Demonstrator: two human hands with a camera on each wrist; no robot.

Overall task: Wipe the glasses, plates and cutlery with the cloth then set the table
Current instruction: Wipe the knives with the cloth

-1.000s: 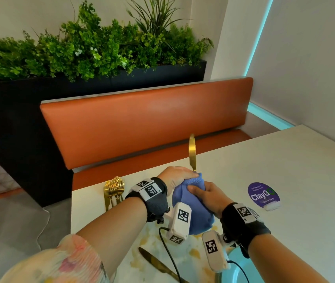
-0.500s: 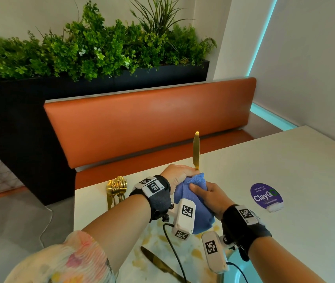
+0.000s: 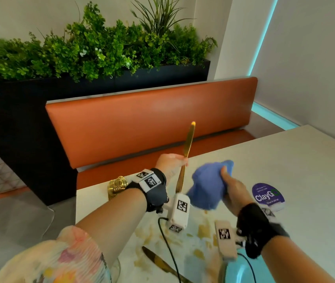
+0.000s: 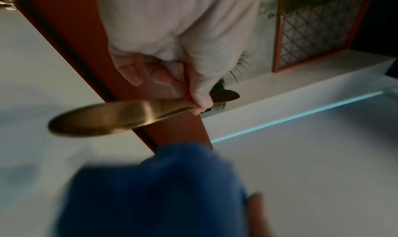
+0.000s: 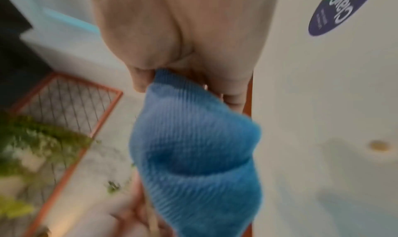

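My left hand (image 3: 171, 163) grips a gold knife (image 3: 187, 149) near its middle, blade tip up, above the table's far edge. The left wrist view shows the same gold knife (image 4: 103, 120) pinched between thumb and fingers of my left hand (image 4: 183, 80). To its right my right hand (image 3: 233, 187) holds the bunched blue cloth (image 3: 208, 183), now apart from the knife. In the right wrist view the blue cloth (image 5: 193, 152) hangs from my right hand (image 5: 187, 67). A second gold knife (image 3: 162, 264) lies on the table near me.
More gold cutlery (image 3: 117, 185) sits at the table's far left corner. A purple ClayGo sticker (image 3: 267, 195) lies on the pale table (image 3: 305, 170). A turquoise plate (image 3: 244, 272) is at the near edge. An orange bench (image 3: 152, 119) and planter stand behind.
The hands have parted: the right hand pulled the cloth off the knife to the right, and the left hand now holds the whole knife bare and tilted.
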